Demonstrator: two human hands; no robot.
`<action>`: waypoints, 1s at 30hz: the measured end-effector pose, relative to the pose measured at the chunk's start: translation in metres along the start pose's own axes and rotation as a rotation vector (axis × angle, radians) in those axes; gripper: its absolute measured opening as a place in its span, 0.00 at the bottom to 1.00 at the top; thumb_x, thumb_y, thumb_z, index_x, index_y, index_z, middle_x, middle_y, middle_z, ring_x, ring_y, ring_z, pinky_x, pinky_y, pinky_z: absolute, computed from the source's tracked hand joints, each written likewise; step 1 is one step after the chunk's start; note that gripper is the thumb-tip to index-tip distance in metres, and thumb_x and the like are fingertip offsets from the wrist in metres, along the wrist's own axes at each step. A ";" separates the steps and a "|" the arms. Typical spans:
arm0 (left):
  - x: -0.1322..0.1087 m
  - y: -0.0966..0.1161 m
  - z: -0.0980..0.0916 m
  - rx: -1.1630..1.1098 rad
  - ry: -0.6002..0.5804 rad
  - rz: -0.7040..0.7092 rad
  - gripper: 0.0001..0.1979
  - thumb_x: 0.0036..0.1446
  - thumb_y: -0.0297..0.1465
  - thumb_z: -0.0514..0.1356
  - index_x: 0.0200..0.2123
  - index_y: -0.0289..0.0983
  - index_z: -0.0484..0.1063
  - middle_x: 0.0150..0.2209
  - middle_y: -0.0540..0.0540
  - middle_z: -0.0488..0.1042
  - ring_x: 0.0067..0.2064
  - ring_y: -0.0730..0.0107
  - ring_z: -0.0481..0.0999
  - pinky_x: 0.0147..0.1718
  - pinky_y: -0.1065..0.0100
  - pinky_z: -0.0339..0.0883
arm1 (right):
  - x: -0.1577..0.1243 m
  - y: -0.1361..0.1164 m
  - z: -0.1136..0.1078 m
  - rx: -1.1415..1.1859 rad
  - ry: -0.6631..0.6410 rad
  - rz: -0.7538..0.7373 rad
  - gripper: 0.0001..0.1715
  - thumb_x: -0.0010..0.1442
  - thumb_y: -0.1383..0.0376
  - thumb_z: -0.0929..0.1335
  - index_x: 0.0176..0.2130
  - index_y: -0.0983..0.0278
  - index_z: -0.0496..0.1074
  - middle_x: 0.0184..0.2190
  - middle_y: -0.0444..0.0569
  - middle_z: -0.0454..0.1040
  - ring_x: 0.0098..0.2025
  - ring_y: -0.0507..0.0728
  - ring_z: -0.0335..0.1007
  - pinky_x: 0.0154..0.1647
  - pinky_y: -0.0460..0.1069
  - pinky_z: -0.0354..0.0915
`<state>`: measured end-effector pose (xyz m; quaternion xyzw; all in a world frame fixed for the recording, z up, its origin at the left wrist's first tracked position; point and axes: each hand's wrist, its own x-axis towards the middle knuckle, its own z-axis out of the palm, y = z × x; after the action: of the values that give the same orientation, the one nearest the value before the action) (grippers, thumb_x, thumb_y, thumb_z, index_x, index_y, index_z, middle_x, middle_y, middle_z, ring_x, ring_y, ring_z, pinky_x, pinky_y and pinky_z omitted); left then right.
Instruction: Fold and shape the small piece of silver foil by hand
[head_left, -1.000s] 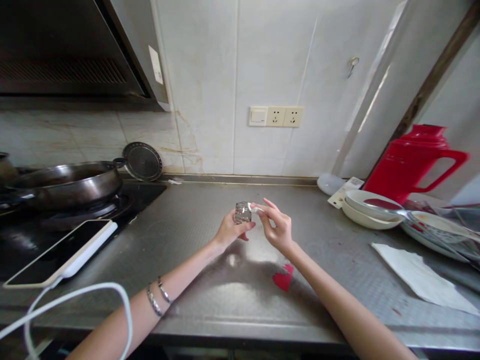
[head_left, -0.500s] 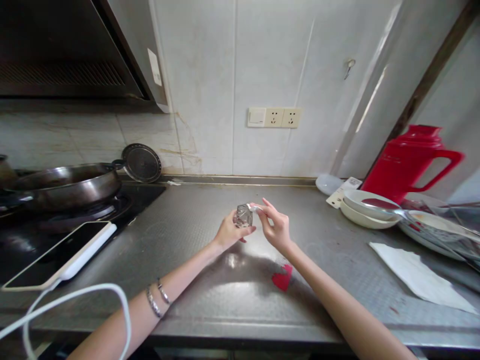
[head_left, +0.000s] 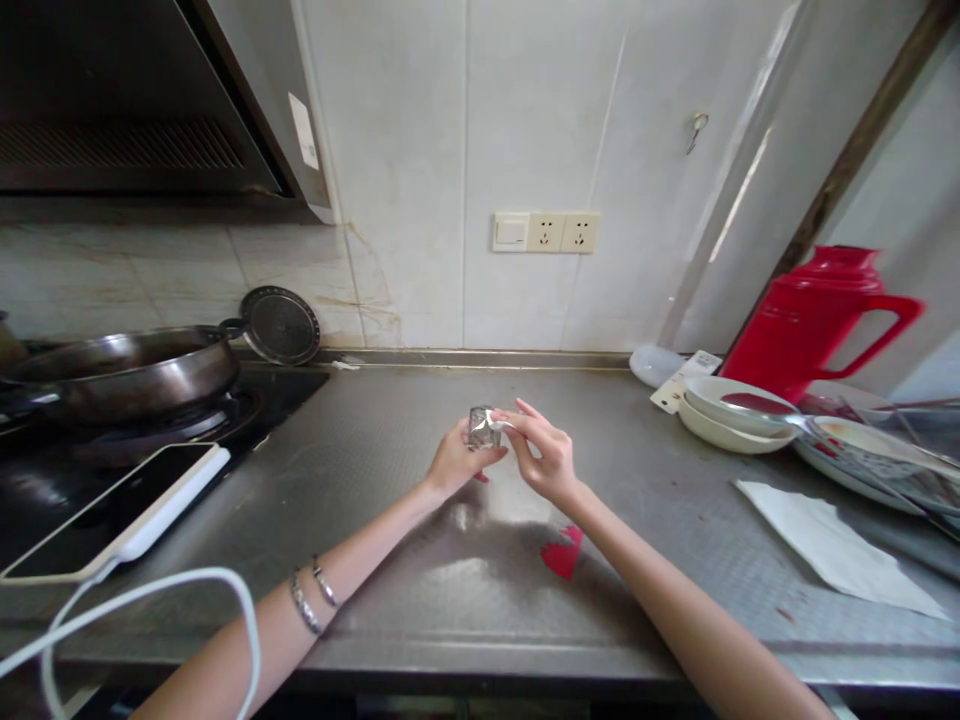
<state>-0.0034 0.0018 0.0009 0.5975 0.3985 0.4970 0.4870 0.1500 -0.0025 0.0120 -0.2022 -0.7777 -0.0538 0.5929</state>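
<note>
Above the middle of the metal counter, my left hand is closed around a small clear, shiny piece that looks like patterned glass. Its exact kind is too small to make out. Thumb and fingers of my right hand pinch a small white tissue-like scrap against the upper right side of that piece. A bit of red shows just under my left fingers; I cannot tell what it is. On the counter below my hands lies a red cut piece with a jagged edge.
Left are a pan on the black stove and a phone with a white cable looping near my left forearm. Right are stacked bowls, a red thermos jug and a white napkin.
The clear piece has turned slightly in my left hand. My right fingers have moved a little left and now press the white scrap over its edge.
</note>
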 end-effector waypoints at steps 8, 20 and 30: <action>0.000 0.002 0.000 0.006 -0.002 -0.011 0.28 0.40 0.39 0.70 0.44 0.34 0.68 0.25 0.54 0.68 0.21 0.78 0.66 0.15 0.75 0.66 | -0.001 0.000 0.001 -0.004 -0.007 -0.007 0.17 0.62 0.73 0.62 0.48 0.60 0.72 0.41 0.50 0.79 0.45 0.58 0.77 0.57 0.61 0.67; 0.000 0.003 0.000 0.002 0.001 -0.016 0.28 0.38 0.41 0.70 0.42 0.34 0.69 0.26 0.53 0.68 0.23 0.76 0.67 0.15 0.74 0.68 | -0.001 0.000 0.001 0.000 -0.008 -0.005 0.18 0.62 0.72 0.62 0.49 0.59 0.72 0.40 0.49 0.80 0.45 0.58 0.77 0.57 0.62 0.67; 0.002 0.001 -0.002 0.052 -0.018 0.007 0.26 0.42 0.40 0.68 0.43 0.34 0.69 0.26 0.52 0.70 0.24 0.74 0.69 0.16 0.73 0.67 | -0.002 -0.001 0.002 -0.011 -0.046 -0.044 0.21 0.62 0.75 0.61 0.52 0.60 0.69 0.43 0.52 0.78 0.49 0.58 0.75 0.58 0.62 0.65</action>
<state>-0.0048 0.0035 0.0024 0.6161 0.4047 0.4827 0.4729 0.1486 -0.0038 0.0098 -0.1895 -0.7951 -0.0664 0.5724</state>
